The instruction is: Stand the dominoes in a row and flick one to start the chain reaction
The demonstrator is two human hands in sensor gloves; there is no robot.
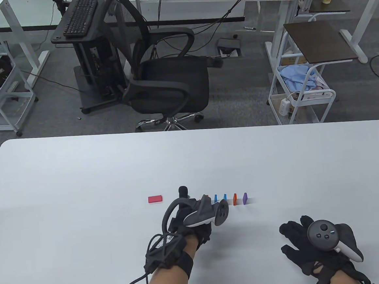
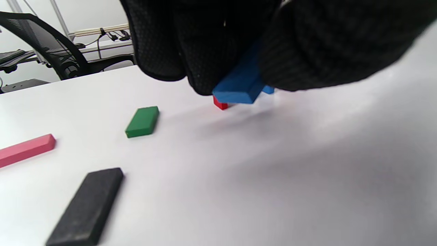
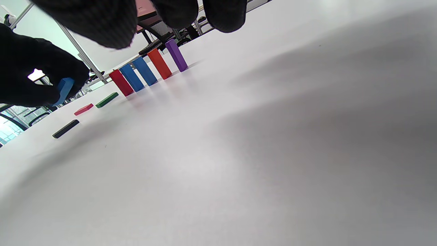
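Several dominoes stand in a row: purple [image 3: 177,54], orange [image 3: 159,63], two blue [image 3: 145,70] and red [image 3: 121,82]. In the table view the purple [image 1: 245,198] and orange [image 1: 235,199] ones end the row on the right. My left hand [image 1: 195,215] hovers at the row's left end, above the table, and pinches a blue domino [image 2: 240,85] between thumb and fingers. A pink domino [image 1: 155,199], a green one [image 2: 142,121] and a black one [image 2: 87,205] lie flat to the left. My right hand [image 1: 310,240] rests flat on the table, fingers spread, holding nothing.
The white table [image 1: 80,176] stretches wide to the left and far side. Beyond its far edge stand a black office chair [image 1: 168,81], a keyboard stand [image 1: 81,16] and a white trolley [image 1: 300,87].
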